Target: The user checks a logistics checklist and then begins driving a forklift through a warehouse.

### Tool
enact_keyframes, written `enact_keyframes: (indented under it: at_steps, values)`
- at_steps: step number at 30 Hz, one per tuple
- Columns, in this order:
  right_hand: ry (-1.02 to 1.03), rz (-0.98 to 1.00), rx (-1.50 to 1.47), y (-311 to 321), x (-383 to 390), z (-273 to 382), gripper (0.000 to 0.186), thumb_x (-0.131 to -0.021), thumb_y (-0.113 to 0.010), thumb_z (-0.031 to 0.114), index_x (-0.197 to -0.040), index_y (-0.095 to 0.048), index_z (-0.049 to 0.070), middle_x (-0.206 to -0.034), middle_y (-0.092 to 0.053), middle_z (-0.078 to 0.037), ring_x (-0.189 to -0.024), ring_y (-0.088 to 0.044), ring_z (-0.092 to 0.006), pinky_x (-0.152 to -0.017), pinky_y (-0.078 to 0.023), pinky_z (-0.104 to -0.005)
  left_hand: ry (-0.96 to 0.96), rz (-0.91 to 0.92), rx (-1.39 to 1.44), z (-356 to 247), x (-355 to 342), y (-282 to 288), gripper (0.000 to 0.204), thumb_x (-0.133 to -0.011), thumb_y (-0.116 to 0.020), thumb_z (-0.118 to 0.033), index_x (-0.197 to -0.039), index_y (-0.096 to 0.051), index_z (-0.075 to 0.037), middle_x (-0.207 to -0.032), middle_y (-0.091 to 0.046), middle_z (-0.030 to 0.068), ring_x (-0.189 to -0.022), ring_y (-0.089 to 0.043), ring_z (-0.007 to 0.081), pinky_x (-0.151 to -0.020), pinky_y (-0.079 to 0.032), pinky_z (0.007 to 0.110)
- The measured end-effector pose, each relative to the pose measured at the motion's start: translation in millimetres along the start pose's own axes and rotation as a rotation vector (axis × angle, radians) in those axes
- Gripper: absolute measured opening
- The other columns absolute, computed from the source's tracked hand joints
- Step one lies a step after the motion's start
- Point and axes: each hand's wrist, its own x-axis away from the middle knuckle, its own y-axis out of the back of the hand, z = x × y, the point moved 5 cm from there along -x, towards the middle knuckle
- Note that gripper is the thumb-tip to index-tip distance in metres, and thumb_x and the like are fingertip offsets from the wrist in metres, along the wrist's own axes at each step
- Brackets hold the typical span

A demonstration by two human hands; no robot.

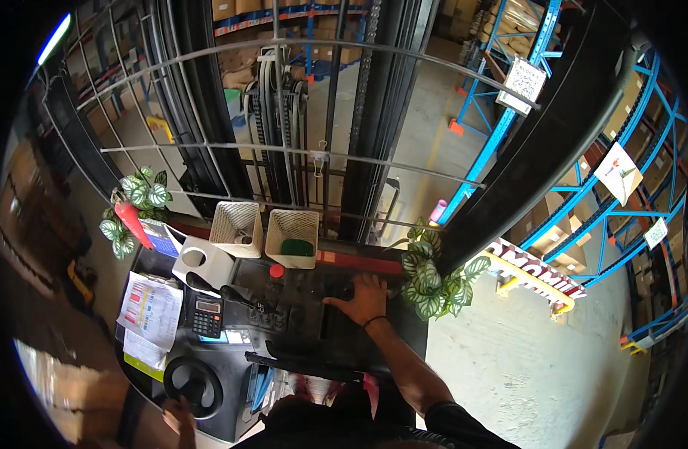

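My right hand [366,300] lies palm down on the right part of the black console [308,314]. Its thumb is spread to the left and its fingers point away from me; no held thing shows, and what is under the palm is hidden. At the lower left, my left hand [179,417] is at the near edge of a black steering wheel [194,389]. Dim light and blur hide how its fingers are set, and whether they touch the rim is unclear. Left of my right hand, a red knob [277,272] stands up from the console, with a black lever [235,295] farther left.
Beyond the console are a wire guard [284,146] and a dark mast [381,112]. Two white baskets [238,224], a calculator [208,317], papers [151,305] and leafy plants [430,280] surround the controls. Blue racks [598,217] with cartons stand right of the floor [523,359].
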Motion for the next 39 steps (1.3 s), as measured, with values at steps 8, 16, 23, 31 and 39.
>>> enact_keyframes:
  at_steps: [8,16,23,31,39]
  values:
    - [-0.036,0.052,-0.014,-2.7,-4.9,-0.9,0.097,-0.067,-0.074,0.088,-0.114,-0.074,0.004,-0.116,-0.07,-0.012,-0.118,-0.061,-0.0304,-0.107,-0.041,-0.0491,-0.591,0.204,0.446,-161.6,16.9,-38.1,0.028,-0.07,-0.086,-0.018,-0.065,-0.059,-0.009,-0.06,-0.057,0.0123,-0.06,-0.057,0.0396,-0.059,-0.044,0.05]
    - [-0.035,-0.046,-0.011,6.0,-6.1,3.9,0.096,-0.065,-0.077,0.088,-0.114,-0.073,0.005,-0.122,-0.07,-0.015,-0.123,-0.061,-0.0362,-0.109,-0.042,-0.0545,-0.48,0.1,0.341,-153.4,-101.0,-73.5,0.036,-0.08,-0.082,-0.025,-0.06,-0.058,-0.007,-0.066,-0.063,0.0152,-0.063,-0.062,0.0409,-0.061,-0.047,0.053]
    - [-0.006,-0.112,-0.002,9.4,-2.1,8.1,0.094,-0.065,-0.076,0.088,-0.105,-0.074,0.003,-0.116,-0.071,-0.016,-0.122,-0.06,-0.0369,-0.104,-0.044,-0.0517,-0.111,-0.017,0.13,-91.3,-118.2,-51.5,0.04,-0.088,-0.074,-0.034,-0.062,-0.065,-0.005,-0.073,-0.067,0.0164,-0.073,-0.067,0.0398,-0.07,-0.054,0.052]
    - [0.035,-0.139,0.066,16.2,1.3,16.5,0.088,-0.069,-0.076,0.086,-0.1,-0.074,0.004,-0.111,-0.07,-0.013,-0.118,-0.06,-0.0357,-0.103,-0.042,-0.0513,0.025,-0.023,0.15,-44.1,-99.1,-25.7,0.04,-0.088,-0.076,-0.034,-0.065,-0.066,-0.002,-0.076,-0.067,0.0166,-0.077,-0.066,0.0381,-0.072,-0.053,0.051]
    - [0.036,-0.079,0.02,8.1,0.2,5.6,0.092,-0.072,-0.072,0.087,-0.106,-0.074,0.002,-0.118,-0.067,-0.015,-0.121,-0.057,-0.0362,-0.106,-0.039,-0.0529,0.06,-0.084,0.197,-36.3,-89.7,-22.5,0.038,-0.086,-0.078,-0.029,-0.066,-0.062,-0.001,-0.075,-0.062,0.0169,-0.076,-0.063,0.0386,-0.071,-0.05,0.052]
